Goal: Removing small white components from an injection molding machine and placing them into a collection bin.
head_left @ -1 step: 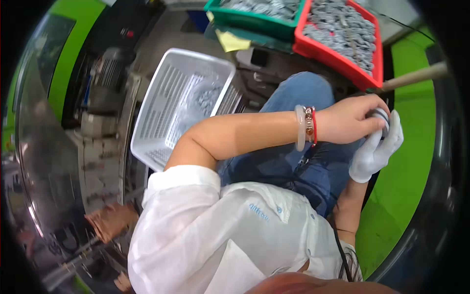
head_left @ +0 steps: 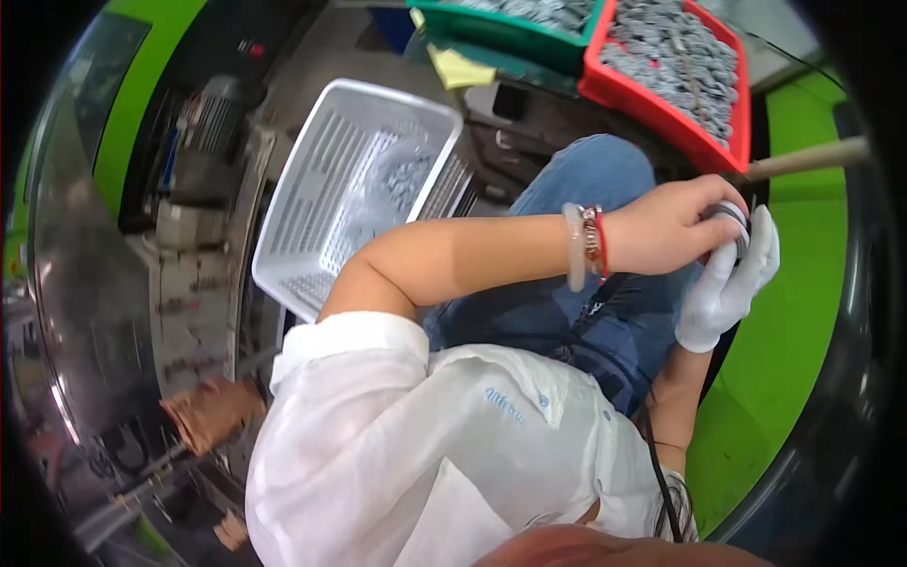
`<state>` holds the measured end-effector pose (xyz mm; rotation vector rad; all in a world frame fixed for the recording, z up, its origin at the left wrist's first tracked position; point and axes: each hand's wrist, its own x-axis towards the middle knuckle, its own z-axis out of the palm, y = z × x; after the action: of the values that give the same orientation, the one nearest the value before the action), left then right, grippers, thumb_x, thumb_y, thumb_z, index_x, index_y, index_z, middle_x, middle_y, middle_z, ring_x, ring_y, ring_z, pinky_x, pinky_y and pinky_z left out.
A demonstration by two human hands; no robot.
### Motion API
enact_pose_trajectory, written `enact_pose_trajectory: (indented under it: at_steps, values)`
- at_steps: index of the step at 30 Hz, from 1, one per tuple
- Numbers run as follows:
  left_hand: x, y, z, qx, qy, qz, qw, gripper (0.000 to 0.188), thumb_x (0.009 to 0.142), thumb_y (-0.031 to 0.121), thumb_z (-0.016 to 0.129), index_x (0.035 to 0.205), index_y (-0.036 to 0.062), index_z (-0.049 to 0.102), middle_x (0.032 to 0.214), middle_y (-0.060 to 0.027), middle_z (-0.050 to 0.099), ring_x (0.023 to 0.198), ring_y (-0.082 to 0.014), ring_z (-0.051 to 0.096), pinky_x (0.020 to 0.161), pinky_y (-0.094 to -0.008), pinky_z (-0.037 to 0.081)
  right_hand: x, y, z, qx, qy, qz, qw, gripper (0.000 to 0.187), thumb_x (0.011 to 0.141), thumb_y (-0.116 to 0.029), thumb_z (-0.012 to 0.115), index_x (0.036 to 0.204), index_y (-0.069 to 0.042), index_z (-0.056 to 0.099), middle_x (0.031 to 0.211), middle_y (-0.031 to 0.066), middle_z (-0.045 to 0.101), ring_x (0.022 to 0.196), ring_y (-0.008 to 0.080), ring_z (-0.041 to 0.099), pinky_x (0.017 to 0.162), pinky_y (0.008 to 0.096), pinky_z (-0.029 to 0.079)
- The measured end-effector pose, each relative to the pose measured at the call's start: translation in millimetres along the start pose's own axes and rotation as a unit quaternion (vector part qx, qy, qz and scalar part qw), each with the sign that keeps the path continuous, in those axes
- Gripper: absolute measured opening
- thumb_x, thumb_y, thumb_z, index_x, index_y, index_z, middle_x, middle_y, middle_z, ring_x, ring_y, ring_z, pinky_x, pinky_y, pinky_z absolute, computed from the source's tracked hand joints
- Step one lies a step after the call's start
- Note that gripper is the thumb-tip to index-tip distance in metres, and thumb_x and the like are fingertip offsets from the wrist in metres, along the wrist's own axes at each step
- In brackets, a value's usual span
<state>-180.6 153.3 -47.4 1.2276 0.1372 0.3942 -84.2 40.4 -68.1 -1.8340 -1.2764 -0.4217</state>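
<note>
My bare left hand (head_left: 675, 227), with a pale bangle and beaded and red bracelets at its wrist, reaches across to the right. Its thumb and fingers pinch a small stack of round grey and whitish pieces (head_left: 731, 223), ring-like at the edge. My right hand (head_left: 726, 288) wears a white glove and cups the same stack from the right, thumb on one side and fingers on the other. Both hands meet beside my right knee. The far side of the stack is hidden by my fingers, so its exact kind cannot be made out.
Beyond my knees stand a red bin (head_left: 666, 90) and a green bin (head_left: 515, 38), both filled with small grey pieces. A white slotted basket (head_left: 283, 203) with bagged grey pieces sits left. A wooden handle (head_left: 808, 159) juts near my hands, beside a green panel (head_left: 789, 302).
My left hand has turned slightly, and more of the stack's rounded edge shows between its fingers. The bins and basket have shifted a little in view as my head moved.
</note>
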Motion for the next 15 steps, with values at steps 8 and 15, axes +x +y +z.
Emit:
enact_pose_trajectory:
  at_steps: [8, 15]
  values:
    - [-145.6, -4.3, -185.5, 0.067, 0.338, 0.098, 0.934, 0.04, 0.097, 0.033, 0.051, 0.122, 0.0008, 0.051, 0.092, -0.012, 0.066, 0.07, -0.02, 0.068, 0.063, -0.0262, 0.058, -15.6, 26.2, 10.0, 0.183, -0.089, 0.198, 0.959, 0.063, 0.102, -0.044, 0.026, 0.133, 0.01, 0.039, 0.086, 0.013, 0.067, 0.083, 0.0194, 0.062, 0.084, 0.0303, 0.047]
    - [-372.0, -154.3, -328.9, 0.083, 0.573, -0.432, 0.692, 0.05, 0.086, 0.039, 0.06, 0.11, -0.0041, 0.055, 0.106, -0.0213, 0.062, 0.085, -0.0328, 0.067, 0.078, -0.0409, 0.054, -36.5, 53.8, 23.1, 0.176, -0.071, 0.297, 0.936, 0.046, 0.102, -0.02, 0.025, 0.139, 0.008, 0.029, 0.092, 0.0181, 0.066, 0.083, 0.0208, 0.064, 0.081, 0.0297, 0.05]
